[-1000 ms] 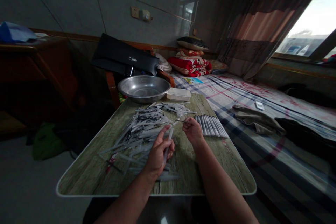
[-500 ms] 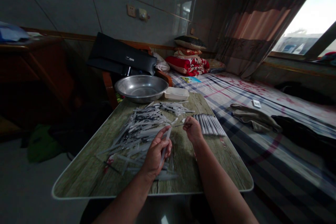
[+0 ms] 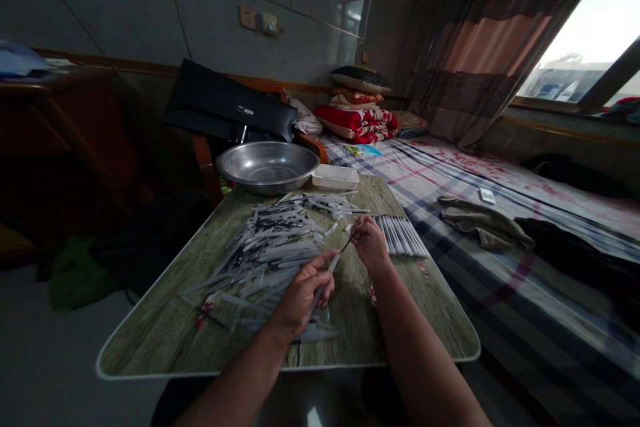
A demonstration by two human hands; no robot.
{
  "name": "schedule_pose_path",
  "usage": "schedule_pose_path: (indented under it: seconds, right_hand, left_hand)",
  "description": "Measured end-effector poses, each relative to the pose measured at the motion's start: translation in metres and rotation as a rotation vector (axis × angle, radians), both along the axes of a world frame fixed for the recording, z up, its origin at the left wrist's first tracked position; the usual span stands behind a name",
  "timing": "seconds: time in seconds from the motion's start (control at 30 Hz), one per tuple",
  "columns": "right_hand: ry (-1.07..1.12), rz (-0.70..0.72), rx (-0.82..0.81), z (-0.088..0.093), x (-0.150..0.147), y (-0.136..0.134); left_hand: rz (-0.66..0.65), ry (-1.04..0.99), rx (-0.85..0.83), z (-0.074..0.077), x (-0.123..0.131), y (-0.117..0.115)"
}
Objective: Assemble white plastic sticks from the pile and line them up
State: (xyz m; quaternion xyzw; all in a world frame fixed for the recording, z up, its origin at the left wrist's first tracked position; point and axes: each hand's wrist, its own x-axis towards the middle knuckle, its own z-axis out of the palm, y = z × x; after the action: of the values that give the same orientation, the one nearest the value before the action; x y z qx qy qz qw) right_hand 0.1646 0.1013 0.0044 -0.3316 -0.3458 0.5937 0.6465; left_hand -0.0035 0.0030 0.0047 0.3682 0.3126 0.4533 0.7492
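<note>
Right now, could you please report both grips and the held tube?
Left grip: around pale tube. Right grip: pinching thin dark rod, tip at tube's upper end. Loose tube pile beside left grip.

Smooth, glossy metal basin [image 3: 267,165], wood-grained tabletop [image 3: 160,340], cloudy plastic tubes [image 3: 286,251], matt cloth bedsheet [image 3: 410,180]

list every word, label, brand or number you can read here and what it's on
No text is readable.
Pale label on the black monitor: too small to read.
White card on the bed: dark mark, too small to make out.
Red marks on the tabletop: too blurred to tell whether they are writing.
Row of pens: no lettering discernible.
</note>
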Motion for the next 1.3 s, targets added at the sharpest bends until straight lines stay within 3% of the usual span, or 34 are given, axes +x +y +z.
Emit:
schedule_pose_path:
  seconds: [0.2,0.37,0.43,0.5,0.57,0.63,0.7,0.8,0.9,1.13,1.3]
  right_hand:
    - [-0.117,0.201,0.045,0.003,-0.016,-0.01]
    - [-0.284,0.596,0.074,0.0,-0.028,-0.022]
    - [-0.289,0.642,0.074,-0.002,-0.027,-0.021]
    - [-0.317,0.454,0.077,-0.005,-0.021,-0.014]
    - [-0.467,0.099,0.088,-0.01,-0.011,-0.004]
    - [-0.811,-0.215,0.107,-0.016,0.001,0.006]
    - [-1.22,-0.339,0.135,-0.022,0.009,0.012]
    - [-1.653,-0.275,0.153,-0.03,0.011,0.012]
    - [-1.811,-0.191,0.135,-0.032,0.007,0.008]
    - [-1.862,-0.144,0.139,-0.026,0.004,0.007]
    - [-1.634,-0.127,0.18,-0.029,-0.001,0.011]
  left_hand:
    - [0.034,-0.045,0.002,0.0,0.0,0.0]
    - [0.093,-0.079,0.028,-0.002,0.0,0.002]
    - [0.13,-0.082,0.048,-0.001,-0.001,0.001]
    - [0.16,-0.074,0.06,0.002,-0.002,-0.001]
    - [0.165,-0.074,0.061,0.006,-0.002,-0.003]
    - [0.145,-0.086,0.059,0.009,-0.002,-0.004]
    - [0.122,-0.097,0.065,0.01,-0.002,-0.005]
    - [0.12,-0.1,0.067,0.009,-0.002,-0.005]
    - [0.127,-0.107,0.068,0.008,-0.001,-0.004]
    - [0.145,-0.091,0.073,0.007,-0.001,-0.003]
    - [0.155,-0.072,0.072,0.005,-0.001,-0.004]
